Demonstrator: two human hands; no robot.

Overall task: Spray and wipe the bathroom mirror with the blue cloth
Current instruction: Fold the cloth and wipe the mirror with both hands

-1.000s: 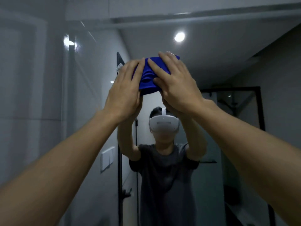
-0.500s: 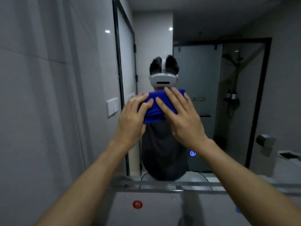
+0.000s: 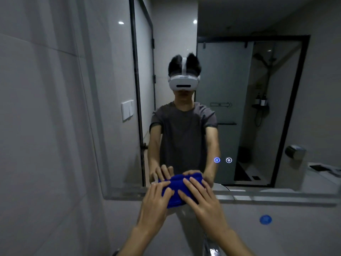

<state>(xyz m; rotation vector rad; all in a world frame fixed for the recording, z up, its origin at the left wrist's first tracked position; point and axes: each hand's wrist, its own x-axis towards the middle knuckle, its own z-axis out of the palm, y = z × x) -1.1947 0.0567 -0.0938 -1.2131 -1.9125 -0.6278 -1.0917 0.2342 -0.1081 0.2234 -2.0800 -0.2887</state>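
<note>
The bunched blue cloth [image 3: 176, 191] lies flat against the bottom edge of the bathroom mirror [image 3: 230, 89], low in the middle of the view. My left hand [image 3: 156, 202] presses on its left half with straight, spread fingers. My right hand [image 3: 201, 198] presses on its right half the same way. Both hands and the cloth are reflected in the glass just above. No spray bottle is in view.
A grey tiled wall [image 3: 46, 126] runs along the left, with a white switch plate [image 3: 127, 109]. Two lit touch icons [image 3: 222, 160] glow on the mirror. Below it is a wall strip with a blue sticker [image 3: 265, 219]; a chrome tap [image 3: 210, 248] shows at the bottom edge.
Both hands have slid the cloth straight down the glass, from the mirror's top through its middle to its bottom edge. The camera has tilted down with them.
</note>
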